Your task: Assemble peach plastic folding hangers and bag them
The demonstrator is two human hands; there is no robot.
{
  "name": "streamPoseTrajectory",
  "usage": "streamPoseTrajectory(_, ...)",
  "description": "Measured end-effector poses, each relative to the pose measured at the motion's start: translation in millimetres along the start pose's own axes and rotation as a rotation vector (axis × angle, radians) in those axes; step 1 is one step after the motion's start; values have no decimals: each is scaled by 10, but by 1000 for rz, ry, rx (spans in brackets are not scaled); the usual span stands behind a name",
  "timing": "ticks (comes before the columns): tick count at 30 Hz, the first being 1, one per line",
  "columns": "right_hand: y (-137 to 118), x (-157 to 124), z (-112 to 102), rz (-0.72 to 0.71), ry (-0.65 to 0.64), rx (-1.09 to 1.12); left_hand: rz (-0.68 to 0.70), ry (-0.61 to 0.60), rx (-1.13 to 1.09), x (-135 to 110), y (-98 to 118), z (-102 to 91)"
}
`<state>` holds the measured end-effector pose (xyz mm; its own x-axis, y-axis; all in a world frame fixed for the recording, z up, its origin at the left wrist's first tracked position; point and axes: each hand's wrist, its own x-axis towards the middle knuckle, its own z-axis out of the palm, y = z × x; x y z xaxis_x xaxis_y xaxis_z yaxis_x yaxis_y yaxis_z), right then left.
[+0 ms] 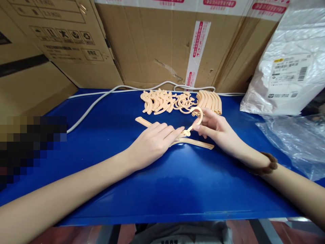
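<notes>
A peach plastic hanger body (195, 143) lies flat on the blue table (162, 183). My left hand (154, 141) rests palm down on its middle, fingers together and pressing it to the table. My right hand (215, 130) pinches a curved peach hook (199, 118) at the hanger's centre, where the hook's base meets the body. Behind both hands lies a pile of loose peach hooks (186, 101), with curved pieces (156, 101) to its left and a neat stack of hanger bodies (210, 101) to its right.
Cardboard boxes (167, 44) wall off the back of the table. A white cable (101, 100) runs along the rear edge. A white plastic bag with labels (286, 64) and clear plastic film (297, 142) sit at the right. A blurred patch covers the left.
</notes>
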<state>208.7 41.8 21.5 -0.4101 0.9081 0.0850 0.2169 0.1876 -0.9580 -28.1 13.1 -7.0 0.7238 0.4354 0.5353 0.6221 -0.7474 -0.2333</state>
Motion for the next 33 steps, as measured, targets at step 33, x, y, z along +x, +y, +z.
streamPoseTrajectory(33, -36, -58, 67, -29, 2, -23, -6, 65, -89, 4, 1, 0)
